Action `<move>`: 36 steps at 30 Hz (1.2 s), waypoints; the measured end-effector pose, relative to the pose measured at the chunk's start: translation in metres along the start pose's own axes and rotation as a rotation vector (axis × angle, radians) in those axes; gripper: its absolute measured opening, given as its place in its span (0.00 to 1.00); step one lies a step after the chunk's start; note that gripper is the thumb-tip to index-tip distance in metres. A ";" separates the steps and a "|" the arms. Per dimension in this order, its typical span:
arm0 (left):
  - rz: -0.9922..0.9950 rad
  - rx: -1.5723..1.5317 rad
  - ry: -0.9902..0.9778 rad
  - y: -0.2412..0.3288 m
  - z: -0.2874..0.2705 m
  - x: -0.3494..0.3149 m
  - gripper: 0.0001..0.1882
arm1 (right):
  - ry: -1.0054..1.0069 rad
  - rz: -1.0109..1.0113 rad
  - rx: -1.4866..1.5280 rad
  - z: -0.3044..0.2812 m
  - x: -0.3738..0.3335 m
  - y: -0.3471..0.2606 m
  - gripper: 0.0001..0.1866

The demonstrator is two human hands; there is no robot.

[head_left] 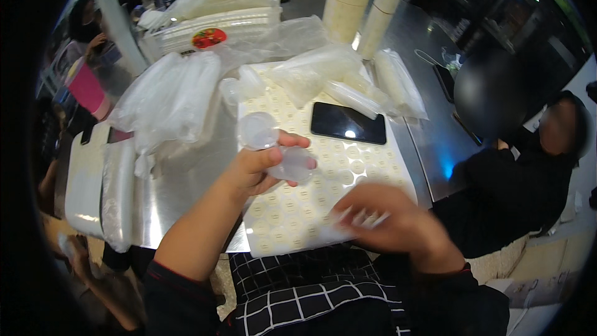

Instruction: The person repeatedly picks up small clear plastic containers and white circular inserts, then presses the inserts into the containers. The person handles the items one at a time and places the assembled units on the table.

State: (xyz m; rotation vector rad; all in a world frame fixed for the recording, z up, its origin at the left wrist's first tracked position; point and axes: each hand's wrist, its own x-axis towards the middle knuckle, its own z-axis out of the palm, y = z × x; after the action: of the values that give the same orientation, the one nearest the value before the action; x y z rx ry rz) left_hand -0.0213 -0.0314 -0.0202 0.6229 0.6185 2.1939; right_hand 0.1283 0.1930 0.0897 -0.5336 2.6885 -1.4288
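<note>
My left hand is closed on a small translucent plastic cup, its fingers wrapped behind and around it. A round clear lid stands open beside the cup, next to my thumb. To the right, low over the near edge of a sheet of round stickers, my right hand is smeared by motion. Its fingers look curled, and a pale blur shows at the fingertips; whether it holds anything is unclear. The cream sticker sheet lies on the metal table beneath both hands.
A black phone lies on the sheet. Bagged clear plastic cups are at the left, more bags behind. Tall sticker rolls stand at the back. A person in black sits at the right; a pink tumbler stands far left.
</note>
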 end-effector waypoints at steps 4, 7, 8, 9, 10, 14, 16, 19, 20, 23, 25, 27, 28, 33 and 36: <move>0.048 0.063 0.018 0.001 -0.005 -0.002 0.20 | -0.231 -0.305 -0.101 0.080 0.001 0.045 0.12; 0.046 0.012 0.010 0.000 -0.004 0.000 0.18 | -0.114 -0.277 -0.152 0.102 -0.003 0.056 0.13; 0.030 0.029 0.008 0.001 -0.004 0.001 0.17 | -0.039 -0.289 -0.126 0.103 -0.003 0.054 0.14; 0.022 0.038 -0.011 0.001 -0.003 0.002 0.16 | -0.060 -0.251 -0.140 0.101 -0.003 0.051 0.14; 0.031 0.052 -0.052 0.002 -0.004 0.003 0.15 | -0.050 -0.244 -0.136 0.100 -0.002 0.048 0.14; 0.027 0.051 -0.032 0.001 -0.008 0.002 0.15 | -0.020 -0.232 -0.103 0.102 0.001 0.046 0.15; 0.045 0.037 0.002 -0.001 -0.010 0.001 0.16 | -0.024 -0.220 -0.078 0.106 0.000 0.052 0.15; 0.040 0.013 0.001 0.001 -0.011 0.002 0.16 | -0.074 -0.225 -0.059 0.105 0.000 0.058 0.16; 0.035 0.015 0.003 0.001 -0.011 0.002 0.16 | -0.101 -0.242 -0.062 0.102 0.000 0.059 0.16; 0.038 0.012 0.003 0.002 -0.009 0.003 0.16 | -0.136 -0.204 -0.086 0.094 0.004 0.055 0.14; 0.046 0.013 -0.019 0.002 -0.008 0.004 0.16 | -0.185 -0.116 -0.063 0.091 0.008 0.052 0.12; 0.041 0.008 -0.005 0.002 -0.008 0.003 0.16 | -0.259 -0.005 0.007 0.088 0.012 0.051 0.08; 0.049 0.007 -0.018 0.002 -0.007 0.003 0.16 | -0.280 0.008 0.012 0.088 0.013 0.051 0.07; 0.039 -0.042 -0.044 0.004 -0.004 0.003 0.18 | -0.245 0.063 0.087 0.086 0.014 0.052 0.05; 0.038 -0.054 -0.051 0.004 0.000 0.004 0.18 | -0.151 0.097 0.312 0.079 0.014 0.052 0.07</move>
State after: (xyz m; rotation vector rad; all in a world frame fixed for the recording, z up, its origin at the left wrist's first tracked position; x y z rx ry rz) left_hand -0.0263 -0.0304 -0.0169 0.6653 0.5235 2.2154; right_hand 0.1166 0.1521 0.0043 -0.4584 2.2846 -1.6628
